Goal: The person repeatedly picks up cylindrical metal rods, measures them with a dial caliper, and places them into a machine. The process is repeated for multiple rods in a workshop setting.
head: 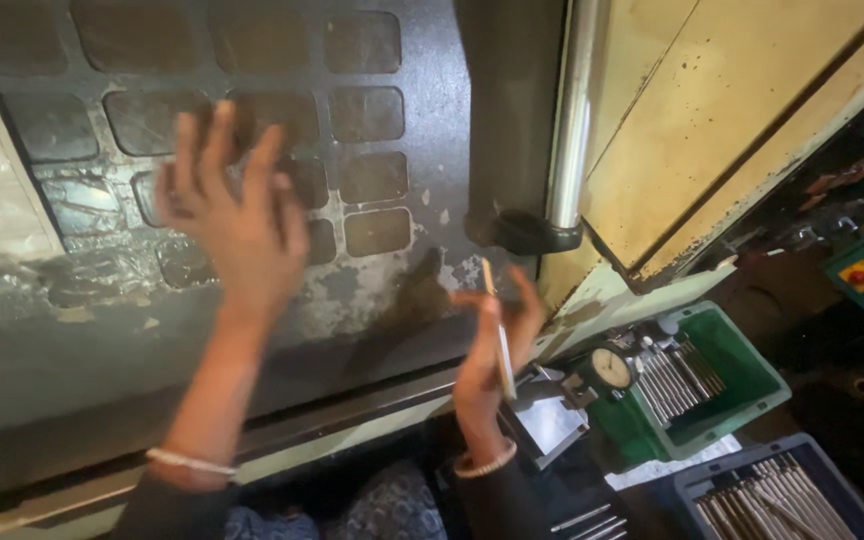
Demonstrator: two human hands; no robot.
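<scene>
My left hand [235, 220] is raised with fingers spread, held flat against the dark grey machine door [422, 120] with its grid of square window panes. My right hand [492, 345] is lower and to the right, closed on a thin metal rod [500, 330] that stands nearly upright between the fingers. Both wrists wear a pale bangle. The left hand is blurred by motion.
A polished vertical door handle [572, 110] runs beside a cream machine panel [712, 120]. A green tray [742, 380] holds several metal rods and a dial gauge [610, 368]. A blue tray [782, 495] of rods sits at the lower right.
</scene>
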